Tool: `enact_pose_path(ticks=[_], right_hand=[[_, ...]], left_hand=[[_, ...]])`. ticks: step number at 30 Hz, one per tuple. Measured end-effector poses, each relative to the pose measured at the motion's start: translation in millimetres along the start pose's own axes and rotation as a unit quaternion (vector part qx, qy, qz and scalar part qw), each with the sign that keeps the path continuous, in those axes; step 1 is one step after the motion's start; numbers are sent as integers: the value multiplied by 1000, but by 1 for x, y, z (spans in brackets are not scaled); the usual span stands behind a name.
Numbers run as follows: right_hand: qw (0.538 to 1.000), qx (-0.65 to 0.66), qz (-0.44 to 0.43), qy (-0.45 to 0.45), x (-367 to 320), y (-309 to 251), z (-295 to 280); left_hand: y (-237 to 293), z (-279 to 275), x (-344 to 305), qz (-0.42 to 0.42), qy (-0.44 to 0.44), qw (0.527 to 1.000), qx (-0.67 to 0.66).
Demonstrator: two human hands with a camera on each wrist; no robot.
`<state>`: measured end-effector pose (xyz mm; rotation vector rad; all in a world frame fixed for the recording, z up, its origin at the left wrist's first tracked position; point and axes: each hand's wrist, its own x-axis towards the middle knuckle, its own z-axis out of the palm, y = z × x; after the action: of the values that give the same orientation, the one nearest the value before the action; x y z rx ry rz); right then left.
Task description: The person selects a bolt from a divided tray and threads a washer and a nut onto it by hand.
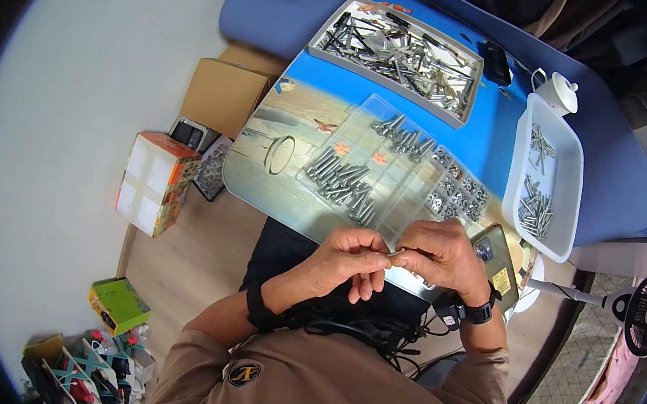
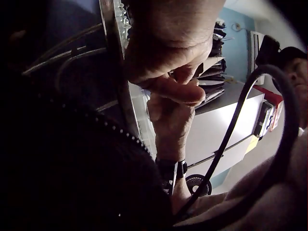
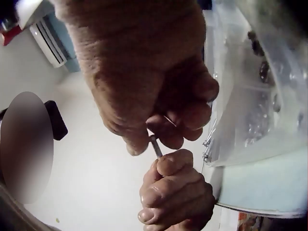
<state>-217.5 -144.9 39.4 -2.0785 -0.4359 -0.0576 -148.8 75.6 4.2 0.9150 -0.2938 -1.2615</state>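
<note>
A small threaded bolt (image 3: 157,147) runs between my two hands, over the front edge of the table. My left hand (image 1: 341,262) pinches it between thumb and forefinger, its other fingers curled below. From the other side, my right hand (image 1: 447,253) has thumb and fingertips round the bolt's far end; a small part there could be hidden. Just beyond the hands lies a clear plastic compartment box (image 1: 397,184). Rows of bolts (image 1: 341,182) fill its larger sections, and nuts and washers (image 1: 457,188) sit in the small ones.
A grey tray (image 1: 397,87) of mixed screws and tools lies at the back. On the right stand a white bin (image 1: 579,188) with loose bolts, a lidded mug (image 1: 558,92) and a phone (image 1: 501,258) by my right wrist. A fan (image 1: 646,312) stands farther right.
</note>
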Motion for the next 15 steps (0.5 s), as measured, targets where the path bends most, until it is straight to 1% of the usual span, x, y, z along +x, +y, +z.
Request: enact_pose_path(ticks=[1, 2, 5, 7, 8, 10, 11, 13, 15], right_hand=[[1000, -7, 3, -20, -1, 2, -1], [1000, -6, 2, -19, 0, 2, -1], [1000, -1, -6, 7, 0, -4, -1], [997, 53, 51, 14, 0, -10, -2], [997, 55, 51, 16, 0, -6, 0], [996, 39, -60, 53, 0, 5, 6], [996, 40, -59, 55, -2, 8, 5], [999, 19, -46, 23, -6, 13, 2], [999, 18, -47, 13, -7, 17, -1]], left_hand=[[1, 1, 0, -1, 0, 1000, 7], [1, 1, 0, -2, 2, 1000, 8], [0, 1, 1, -14, 10, 1000, 4], [-1, -1, 2, -12, 4, 1000, 6], [-1, -1, 2, -14, 5, 1000, 7], [1, 0, 3, -19, 8, 1000, 13], [1, 0, 3, -22, 8, 1000, 14], [1, 1, 4, -20, 10, 999, 24], [2, 3, 5, -21, 11, 999, 32]])
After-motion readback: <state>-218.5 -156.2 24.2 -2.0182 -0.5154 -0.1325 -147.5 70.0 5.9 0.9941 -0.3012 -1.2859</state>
